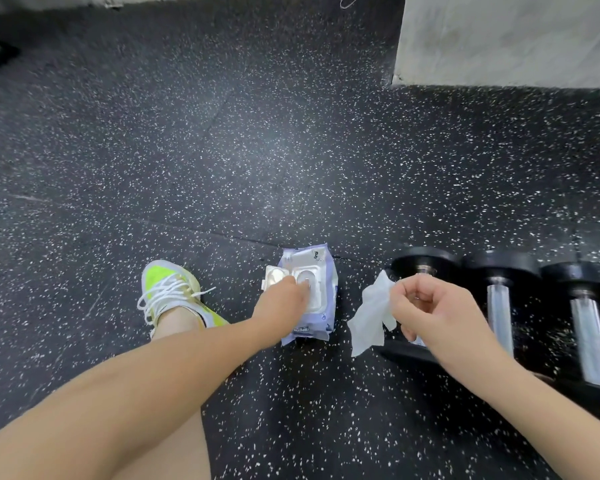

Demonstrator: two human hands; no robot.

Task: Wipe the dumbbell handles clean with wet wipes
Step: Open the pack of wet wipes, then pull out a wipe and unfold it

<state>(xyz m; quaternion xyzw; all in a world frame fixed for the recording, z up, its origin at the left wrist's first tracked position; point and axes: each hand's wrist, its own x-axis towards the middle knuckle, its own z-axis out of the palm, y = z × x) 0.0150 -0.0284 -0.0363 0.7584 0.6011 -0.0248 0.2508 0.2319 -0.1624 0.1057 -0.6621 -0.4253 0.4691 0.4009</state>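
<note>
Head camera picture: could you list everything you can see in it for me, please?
dumbbells: three, black ends with silver handles, side by side on the floor, right
wipe pack: one, purple, lid flipped open, on the floor, centre
wipe: one, white, hanging from the right hand
floor: black, white-speckled
wall: pale grey, top right
shoe: one, white and neon yellow, left
left hand: fingers on the pack's opening
right hand: pinches the wipe

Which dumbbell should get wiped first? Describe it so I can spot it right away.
Look along the speckled black floor to the row of three dumbbells at lower right. The first dumbbell is the leftmost one, nearest the wipes pack. Unlike its neighbours, its handle is mostly hidden behind the right hand holding the wet wipe.
</note>
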